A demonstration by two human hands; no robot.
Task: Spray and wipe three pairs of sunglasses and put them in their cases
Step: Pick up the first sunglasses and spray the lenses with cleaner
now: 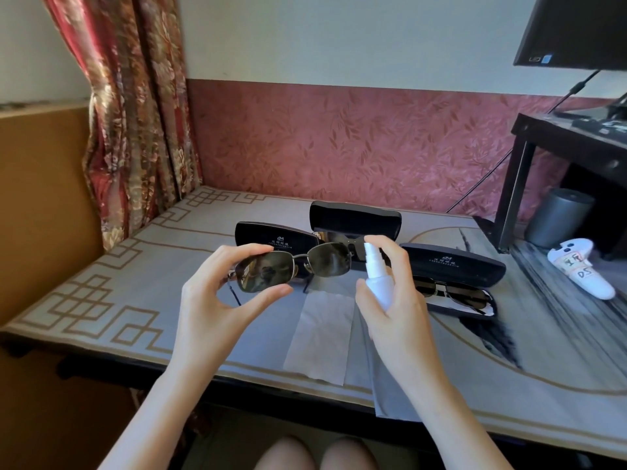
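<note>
My left hand (pixel 217 300) pinches a pair of metal-framed sunglasses (pixel 298 268) by its left lens, lifted above the table. My right hand (pixel 397 300) grips a small white spray bottle (pixel 376 279), the nozzle pointing at the right lens and a finger on the pump. Three black cases stand open behind: the left case (pixel 268 240), the middle case (pixel 354 218) with dark sunglasses (pixel 339 238) in it, and the right case (pixel 468 266) holding another pair (pixel 454 293). A white tissue (pixel 322 337) and a grey cloth (pixel 380 385) lie on the table below my hands.
The table (pixel 101 290) has a patterned grey and gold mat. A curtain (pixel 135 113) hangs at the left. On the right stand a black shelf (pixel 529 171), a grey cylinder (pixel 559 215) and a white controller (pixel 583 269). A monitor (pixel 576 28) sits upper right.
</note>
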